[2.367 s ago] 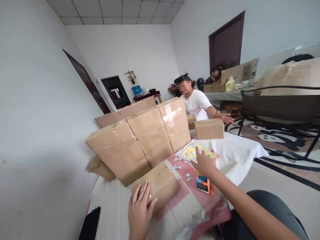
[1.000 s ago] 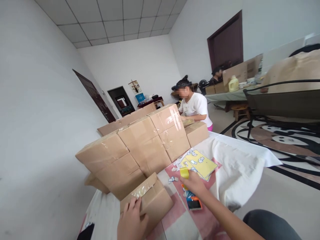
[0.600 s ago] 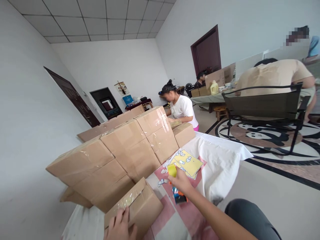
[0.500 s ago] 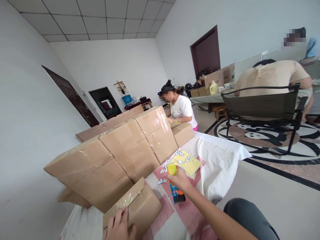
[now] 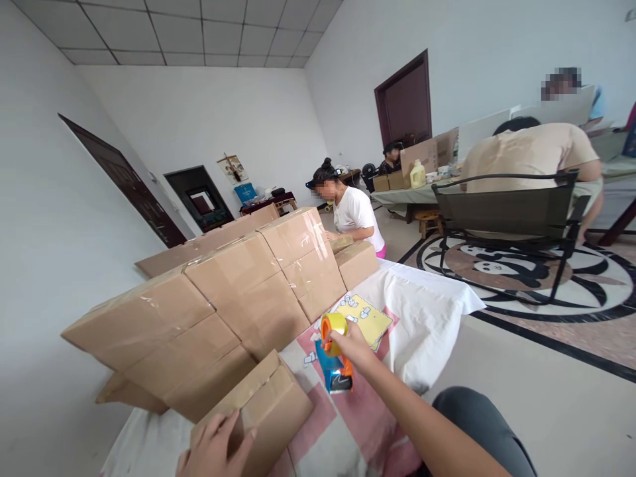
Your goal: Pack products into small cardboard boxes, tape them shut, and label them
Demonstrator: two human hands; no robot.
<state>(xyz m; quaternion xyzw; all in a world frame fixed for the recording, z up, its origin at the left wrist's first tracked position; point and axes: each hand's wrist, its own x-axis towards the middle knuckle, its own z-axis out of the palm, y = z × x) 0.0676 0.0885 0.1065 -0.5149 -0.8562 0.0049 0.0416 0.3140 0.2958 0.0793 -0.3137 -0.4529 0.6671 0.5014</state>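
In the head view, my right hand (image 5: 356,343) is closed around a blue and orange tape dispenser (image 5: 328,361) that carries a roll of yellowish tape (image 5: 336,323). It is held over the pink and white cloth (image 5: 332,457), right of a small closed cardboard box (image 5: 273,404). My left hand (image 5: 214,449) lies with fingers spread on the near end of that box, its thumb on the side facing me. A strip of shiny tape runs along the box's top seam.
Stacked cardboard boxes (image 5: 238,291) form a wall behind the small box. A yellow sheet (image 5: 370,321) with white tape scraps lies beyond the dispenser. Across the table sits a person in a white shirt (image 5: 358,215). A chair (image 5: 507,218) stands at right.
The tape dispenser has turned in my right hand's grip, so the roll's orange hub now shows. My left hand has slid slightly back toward me on the box. The view has shifted a little.
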